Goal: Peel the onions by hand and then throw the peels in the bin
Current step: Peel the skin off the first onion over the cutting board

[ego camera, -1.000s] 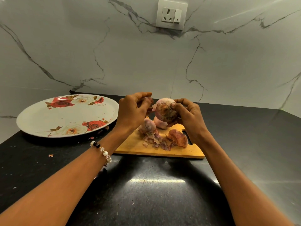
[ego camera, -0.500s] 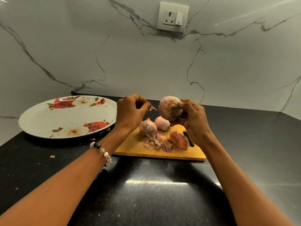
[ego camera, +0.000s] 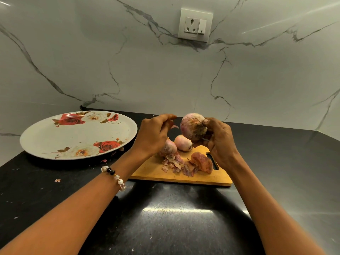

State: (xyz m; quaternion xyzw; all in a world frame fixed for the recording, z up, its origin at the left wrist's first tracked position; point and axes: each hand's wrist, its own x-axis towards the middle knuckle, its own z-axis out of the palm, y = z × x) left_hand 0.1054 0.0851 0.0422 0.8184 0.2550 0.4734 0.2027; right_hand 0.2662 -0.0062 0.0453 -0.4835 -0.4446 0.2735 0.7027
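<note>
My right hand point(ego camera: 219, 142) grips a large pinkish onion point(ego camera: 193, 128) above the wooden cutting board point(ego camera: 152, 171), root end toward me. My left hand point(ego camera: 153, 136) is a little to the left of it, fingers curled, pinching a small piece of peel point(ego camera: 174, 126). Two peeled onions lie on the board: one point(ego camera: 183, 142) in the middle, one point(ego camera: 168, 148) partly hidden behind my left hand. A heap of torn peels point(ego camera: 185, 164) lies in front of them. No bin is in view.
A big white plate point(ego camera: 55, 140) with rose prints lies on the black counter point(ego camera: 174, 218) to the left of the board. A few peel scraps point(ego camera: 57, 180) dot the counter. The marble wall with a socket point(ego camera: 196, 24) rises behind.
My left hand has pulled away to the left from the held onion, tearing off a bit of peel. The right hand has turned the onion slightly and raised it.
</note>
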